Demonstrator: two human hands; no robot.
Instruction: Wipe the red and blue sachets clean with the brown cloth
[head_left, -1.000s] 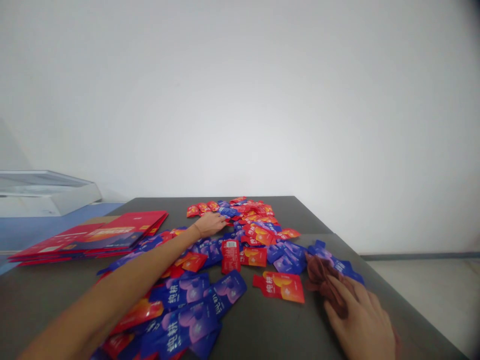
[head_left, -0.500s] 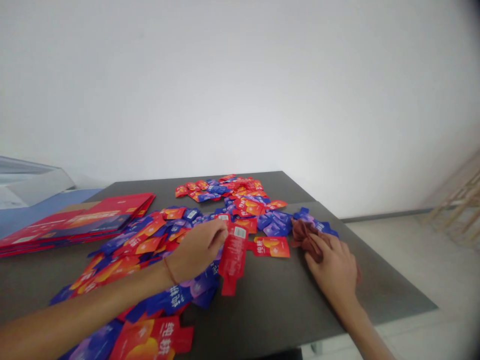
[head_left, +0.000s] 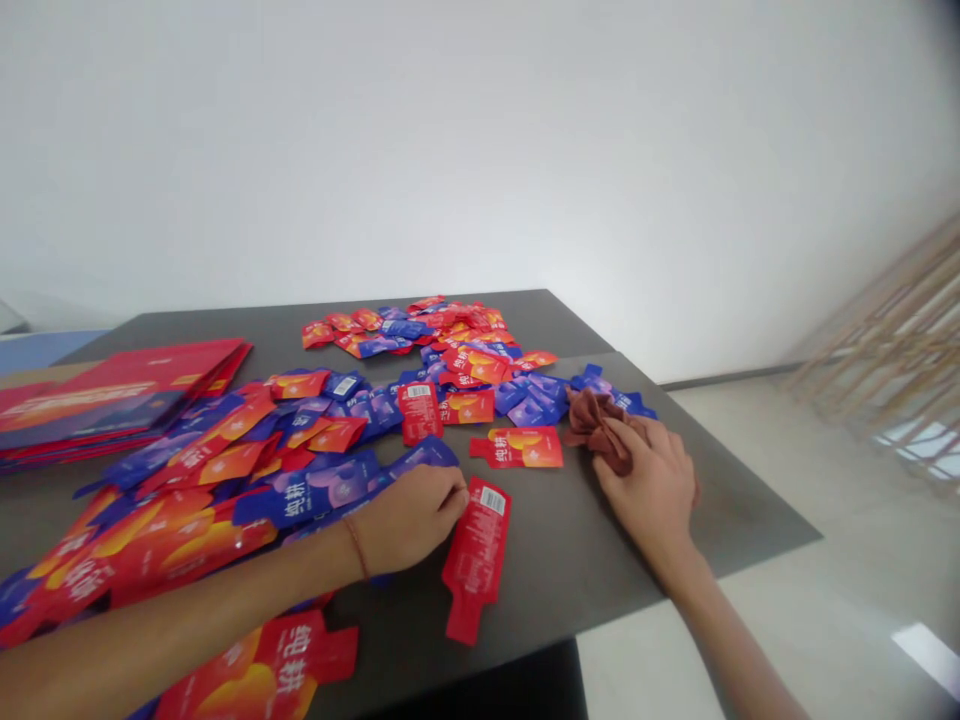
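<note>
My left hand [head_left: 418, 512] pinches the upper left edge of a red pouch [head_left: 480, 550], its barcode side up and its narrow spout end pointing toward me. My right hand [head_left: 651, 482] is closed on a crumpled brown cloth [head_left: 596, 425] at the right side of the table. Between the hands, a little farther back, lies an orange-and-red pouch [head_left: 525, 447] on its own. Another red pouch with a barcode [head_left: 420, 412] lies at the edge of the heap. Beneath and behind my left forearm spreads a heap of blue and orange pouches [head_left: 330, 487].
The dark table [head_left: 570, 560] has its right edge above a pale floor. Flat red cartons [head_left: 150, 400] are stacked at the left. More pouches [head_left: 450, 325] are piled toward the far end, near the white wall [head_left: 480, 150]. Wooden slats [head_left: 892, 350] stand off to the right.
The red pouch in my left hand has come nearer to me and lower over the table. My right hand stays on the cloth. The view has tilted down and turned slightly right.
</note>
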